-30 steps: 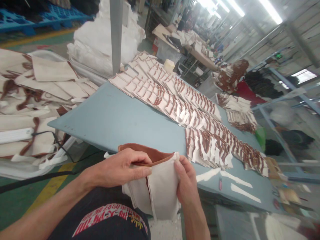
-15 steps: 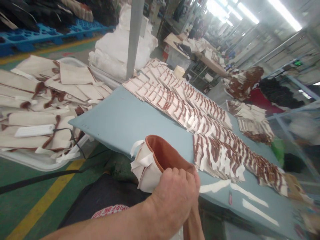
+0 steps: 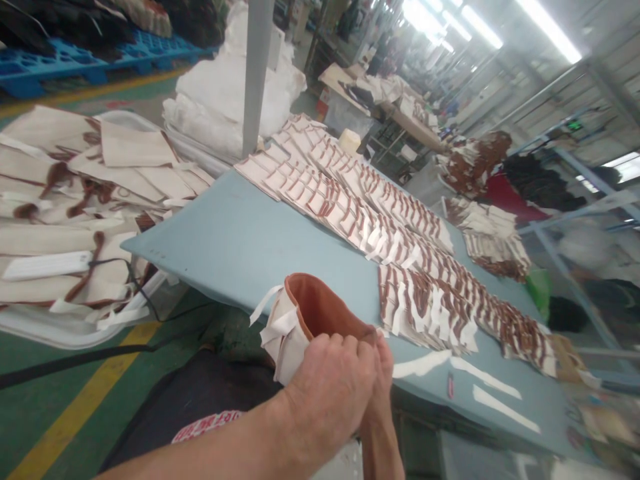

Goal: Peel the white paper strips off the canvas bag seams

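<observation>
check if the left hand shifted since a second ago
Yes. The left hand has moved right along the near edge of the table, toward the white strips, now gripping the pouch beside the right hand.

At the near edge of the one blue table (image 3: 225,240), two hands, the left hand (image 3: 330,387) and the right hand (image 3: 383,377), grip one cream pouch (image 3: 287,333). On the table lie three white strips (image 3: 423,365) and one small red thing (image 3: 450,385). The overlapping cream-and-brown pieces (image 3: 350,207) on the table are too many to count.
</observation>
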Demonstrator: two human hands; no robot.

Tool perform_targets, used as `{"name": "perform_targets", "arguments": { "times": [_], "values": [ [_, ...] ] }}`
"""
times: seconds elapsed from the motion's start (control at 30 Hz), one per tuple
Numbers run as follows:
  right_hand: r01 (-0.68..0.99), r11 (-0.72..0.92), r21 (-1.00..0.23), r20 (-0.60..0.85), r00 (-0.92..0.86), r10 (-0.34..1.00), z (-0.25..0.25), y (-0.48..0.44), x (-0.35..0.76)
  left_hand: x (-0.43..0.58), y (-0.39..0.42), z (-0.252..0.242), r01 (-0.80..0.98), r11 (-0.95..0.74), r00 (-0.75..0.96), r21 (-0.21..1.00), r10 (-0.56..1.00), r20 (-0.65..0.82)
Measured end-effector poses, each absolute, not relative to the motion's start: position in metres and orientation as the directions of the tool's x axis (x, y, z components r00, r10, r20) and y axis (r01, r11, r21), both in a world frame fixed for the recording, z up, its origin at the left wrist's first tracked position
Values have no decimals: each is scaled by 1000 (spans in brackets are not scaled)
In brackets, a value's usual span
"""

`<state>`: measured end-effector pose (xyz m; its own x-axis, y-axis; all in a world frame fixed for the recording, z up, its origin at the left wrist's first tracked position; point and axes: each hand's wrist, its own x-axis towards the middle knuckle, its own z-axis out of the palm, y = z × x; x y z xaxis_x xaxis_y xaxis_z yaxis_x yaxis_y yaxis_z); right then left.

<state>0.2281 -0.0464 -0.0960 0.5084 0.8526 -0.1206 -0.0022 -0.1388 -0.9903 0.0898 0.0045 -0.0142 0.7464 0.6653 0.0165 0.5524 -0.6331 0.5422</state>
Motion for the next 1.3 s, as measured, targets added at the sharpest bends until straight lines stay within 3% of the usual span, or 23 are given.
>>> {"name": "perform_targets", "arguments": {
  "times": [0.27,0.43,0.7,0.83,1.0,1.2,1.3],
  "values": [
    [202,-82,-976,-15,313,950,-58,-47,204,14,36,-38,499,-326,688,803,713,-138],
    [491,49,-870,112,99,989,-43,-37,190,-4,42,-41,405,-190,693,894,702,-164],
    [637,214,-740,269,-11,963,-34,-28,174,-18,43,-36,299,-144,672,943,734,-101],
    [563,206,-800,236,-20,972,-28,-27,165,-28,42,-30,292,-177,637,940,769,-53],
    [244,-25,-969,-34,-32,999,-28,-23,160,-35,43,-18,253,-155,623,955,781,-39],
    [-108,-254,-961,-234,-171,957,-36,-16,157,-41,40,-18,304,-80,598,949,792,-124],
    [-134,-327,-936,-297,-201,933,-39,-14,158,-42,38,-21,314,-68,600,947,787,-143]
  ]
}}
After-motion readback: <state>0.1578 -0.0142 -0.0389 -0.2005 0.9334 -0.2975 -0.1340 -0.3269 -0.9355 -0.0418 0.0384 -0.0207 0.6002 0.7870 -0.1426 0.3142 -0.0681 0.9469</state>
